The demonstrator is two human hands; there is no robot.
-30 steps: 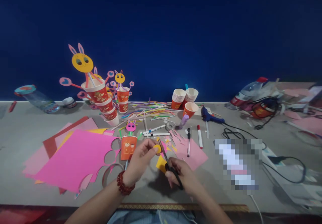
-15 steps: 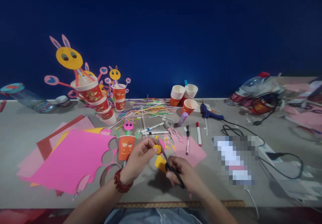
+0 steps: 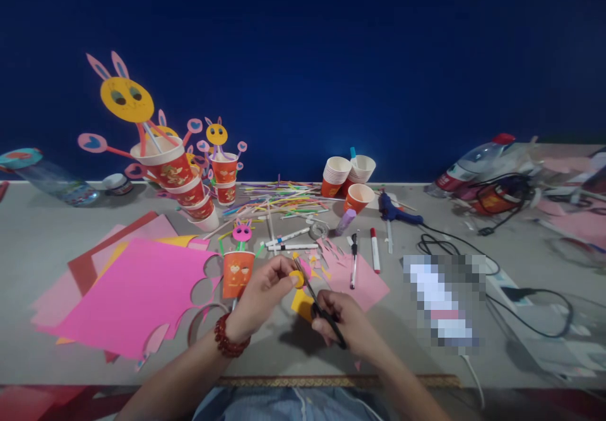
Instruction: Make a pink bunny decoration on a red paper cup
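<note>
Trimming appears nearly complete, edge touch-up possibly remaining: the right hand [image 3: 344,321] grasps the scissors [image 3: 326,320] while the left hand [image 3: 265,288] pinches a rounded yellow disc [image 3: 298,278] just beside the scissors.

Dim light greys my bench [image 3: 38,238], with a soft shadow [image 3: 296,340] beside my right hand [image 3: 343,320]. The blue wall [image 3: 284,74] darkens toward the top. The far-left bottle [image 3: 54,180] looks stretched and smeared; square blocks [image 3: 445,301] mask a patch at right.
</note>
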